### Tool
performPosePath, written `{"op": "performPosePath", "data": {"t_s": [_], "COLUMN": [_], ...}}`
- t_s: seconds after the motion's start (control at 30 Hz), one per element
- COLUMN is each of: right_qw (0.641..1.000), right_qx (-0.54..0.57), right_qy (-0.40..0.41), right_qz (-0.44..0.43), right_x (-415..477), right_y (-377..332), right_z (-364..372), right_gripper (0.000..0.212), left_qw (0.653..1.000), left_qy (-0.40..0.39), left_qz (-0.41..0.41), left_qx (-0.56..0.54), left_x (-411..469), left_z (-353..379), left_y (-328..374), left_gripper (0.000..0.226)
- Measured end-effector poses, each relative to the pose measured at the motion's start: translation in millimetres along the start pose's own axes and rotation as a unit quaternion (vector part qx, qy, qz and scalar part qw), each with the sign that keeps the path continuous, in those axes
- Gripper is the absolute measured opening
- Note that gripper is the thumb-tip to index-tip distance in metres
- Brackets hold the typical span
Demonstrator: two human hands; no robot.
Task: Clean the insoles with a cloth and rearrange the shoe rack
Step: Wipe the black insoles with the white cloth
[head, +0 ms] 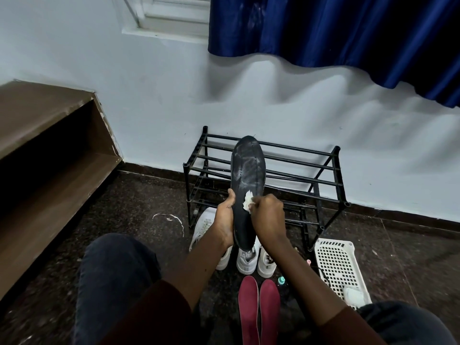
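Note:
A black insole [247,170] stands upright in front of me, toe up, with pale wet streaks on its face. My left hand [225,217] grips its left edge near the heel. A small white cloth [247,202] is pressed against the insole's middle by my right hand [267,215], fingers closed on it. Behind the insole stands the black bar shoe rack [321,170] against the wall, with nothing on its bars. Two red insoles [258,310] lie side by side on the floor between my knees.
White sneakers [245,261] sit on the dark floor in front of the rack. A white perforated plastic basket [338,267] lies at the right with a white item in it. Brown wooden steps [49,155] rise at the left. A blue curtain [336,36] hangs above.

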State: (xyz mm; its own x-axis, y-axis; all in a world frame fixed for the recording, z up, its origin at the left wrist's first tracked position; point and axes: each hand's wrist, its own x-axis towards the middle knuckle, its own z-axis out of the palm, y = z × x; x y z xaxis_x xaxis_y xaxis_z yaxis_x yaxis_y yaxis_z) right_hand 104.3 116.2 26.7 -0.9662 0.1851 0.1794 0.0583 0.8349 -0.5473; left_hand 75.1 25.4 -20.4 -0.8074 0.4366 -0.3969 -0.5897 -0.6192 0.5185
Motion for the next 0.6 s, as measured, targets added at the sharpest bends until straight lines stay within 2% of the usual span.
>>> {"op": "performPosePath", "data": {"t_s": [0.13,0.23,0.3,0.43,0.6], "right_qw": [0.996,0.993,0.994,0.999,0.996], "right_qx": [0.02,0.04,0.051,0.001,-0.046], "right_qy": [-0.082,-0.106,-0.094,-0.029,-0.021], "right_qz": [-0.02,-0.023,-0.02,-0.043,-0.076], "right_x": [-15,-19,-16,-1,4], "right_y": [4,5,5,3,-2], "right_z": [0,-2,-4,-7,-2], "right_gripper": [0.015,0.015,0.015,0.016,0.019], "left_qw": [0.999,0.999,0.999,0.999,1.0], "left_qy": [0.032,0.031,0.021,0.004,-0.004], "left_qz": [0.022,0.02,0.013,-0.002,-0.004], "left_qx": [-0.015,-0.019,-0.024,-0.039,-0.023], "left_x": [2,3,1,-2,-2], "left_z": [-4,-5,-4,-1,1], "left_y": [0,0,0,-4,-4], "left_gripper": [0.064,0.066,0.071,0.071,0.073]}}
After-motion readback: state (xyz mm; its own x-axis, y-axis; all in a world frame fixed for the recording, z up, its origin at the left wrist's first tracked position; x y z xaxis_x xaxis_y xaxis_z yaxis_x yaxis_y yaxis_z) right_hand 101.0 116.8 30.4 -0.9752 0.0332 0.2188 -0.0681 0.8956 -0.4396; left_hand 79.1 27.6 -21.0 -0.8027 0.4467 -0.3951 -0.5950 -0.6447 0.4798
